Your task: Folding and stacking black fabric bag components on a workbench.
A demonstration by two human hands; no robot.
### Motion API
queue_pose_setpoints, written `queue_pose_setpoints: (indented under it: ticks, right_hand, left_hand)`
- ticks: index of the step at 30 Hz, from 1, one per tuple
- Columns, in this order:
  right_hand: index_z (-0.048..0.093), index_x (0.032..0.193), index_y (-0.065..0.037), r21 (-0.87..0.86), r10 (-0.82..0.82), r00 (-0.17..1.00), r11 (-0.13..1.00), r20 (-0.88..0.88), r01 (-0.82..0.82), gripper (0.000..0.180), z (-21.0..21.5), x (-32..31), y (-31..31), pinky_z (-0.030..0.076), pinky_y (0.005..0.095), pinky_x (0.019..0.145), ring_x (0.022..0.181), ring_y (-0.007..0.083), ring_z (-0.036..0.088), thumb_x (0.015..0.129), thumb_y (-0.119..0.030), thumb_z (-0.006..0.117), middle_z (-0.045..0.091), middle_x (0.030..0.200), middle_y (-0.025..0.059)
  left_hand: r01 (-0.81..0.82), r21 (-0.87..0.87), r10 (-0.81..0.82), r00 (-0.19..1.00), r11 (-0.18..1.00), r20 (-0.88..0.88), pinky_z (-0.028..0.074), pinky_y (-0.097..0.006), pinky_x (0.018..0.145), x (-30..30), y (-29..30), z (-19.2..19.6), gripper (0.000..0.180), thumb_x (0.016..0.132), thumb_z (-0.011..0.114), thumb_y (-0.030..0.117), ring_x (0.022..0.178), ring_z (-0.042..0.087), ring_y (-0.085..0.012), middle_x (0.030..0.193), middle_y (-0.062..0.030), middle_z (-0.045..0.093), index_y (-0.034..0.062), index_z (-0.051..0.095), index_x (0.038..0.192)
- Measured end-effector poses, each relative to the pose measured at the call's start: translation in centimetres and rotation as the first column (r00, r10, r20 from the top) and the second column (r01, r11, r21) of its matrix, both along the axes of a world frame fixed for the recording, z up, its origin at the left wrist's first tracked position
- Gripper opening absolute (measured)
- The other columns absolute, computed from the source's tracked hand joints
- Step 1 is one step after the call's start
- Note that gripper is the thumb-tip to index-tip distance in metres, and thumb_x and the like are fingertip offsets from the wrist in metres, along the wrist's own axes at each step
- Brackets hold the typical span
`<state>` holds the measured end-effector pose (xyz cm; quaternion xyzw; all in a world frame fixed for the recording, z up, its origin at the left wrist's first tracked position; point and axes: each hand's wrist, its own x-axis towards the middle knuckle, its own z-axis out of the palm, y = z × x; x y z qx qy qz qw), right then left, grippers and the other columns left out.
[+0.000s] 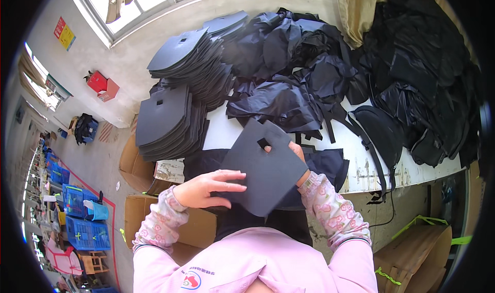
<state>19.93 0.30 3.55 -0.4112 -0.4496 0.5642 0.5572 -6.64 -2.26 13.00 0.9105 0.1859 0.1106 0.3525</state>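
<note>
A dark grey, foam-like panel (263, 174) with a small square hole near its far end is held tilted in front of my body. My right hand (300, 159) grips its right edge, most fingers hidden behind it. A fingertip shows through the hole. My left hand (207, 189) is at the panel's left edge with its fingers spread, the tips over the surface; whether they touch it I cannot tell. Beyond lie stacks of matching panels (162, 112) and crumpled black fabric pieces (278, 105). Dark cloth (330, 164) lies on the table beside my right hand.
The white table (356, 182) has a chipped front edge. On its right are a black curved bag piece with straps (379, 133) and a tall heap of black fabric (423, 61). Cardboard boxes (147, 210) stand at left, another box (412, 254) at lower right. Blue crates (87, 235) sit farther left.
</note>
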Motion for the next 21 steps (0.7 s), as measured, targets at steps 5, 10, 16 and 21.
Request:
queue_pose_setpoints:
  ticks: [5,10,16,21]
  right_hand:
    - [0.072,0.103,-0.004,0.397,0.141,0.941,0.88,0.306,-0.261,0.019,-1.8,0.3,0.7,0.049,0.0285,0.074,0.087,0.0148,0.06,0.085,-0.008,0.072,0.062,0.097,0.0053]
    - [0.06,0.125,-0.004,-0.059,0.55,0.816,0.822,-0.179,-0.567,0.03,0.9,1.8,-0.2,0.052,0.0295,0.085,0.098,0.0175,0.062,0.098,-0.018,0.06,0.062,0.111,0.0044]
    - [0.05,0.137,-0.002,-0.101,0.696,0.701,0.717,0.156,-0.69,0.051,4.3,3.4,-0.5,0.049,0.0303,0.096,0.11,0.0121,0.055,0.093,-0.018,0.068,0.058,0.125,0.0046]
    - [0.053,0.134,-0.003,-0.032,0.436,0.814,0.887,0.383,-0.46,0.048,1.0,7.0,2.9,0.05,0.0252,0.078,0.085,0.0092,0.059,0.087,-0.003,0.065,0.064,0.095,0.0024]
  left_hand:
    - [-0.495,-0.075,0.499,0.843,0.866,0.201,0.052,-0.033,0.084,4.1,1.5,-2.9,0.049,0.08,0.08,0.014,0.097,0.064,-0.0214,0.113,-0.011,0.06,0.0027,0.059,0.123]
    - [-0.533,0.184,0.446,0.817,0.826,0.367,0.053,-0.036,0.074,5.9,2.4,-5.4,0.021,0.078,0.072,0.001,0.081,0.065,-0.0295,0.095,-0.0119,0.064,0.0019,0.063,0.096]
    - [-0.461,0.469,0.331,0.882,0.753,0.335,0.053,-0.04,0.076,6.9,3.5,-4.2,0.021,0.073,0.072,0.001,0.084,0.065,-0.0322,0.093,-0.012,0.066,0.0033,0.061,0.091]
    - [-0.573,-0.438,0.721,0.538,0.693,0.437,0.054,-0.026,0.071,2.7,3.5,-0.9,0.009,0.091,0.058,-0.005,0.075,0.064,-0.012,0.085,-0.0042,0.059,0.0016,0.058,0.096]
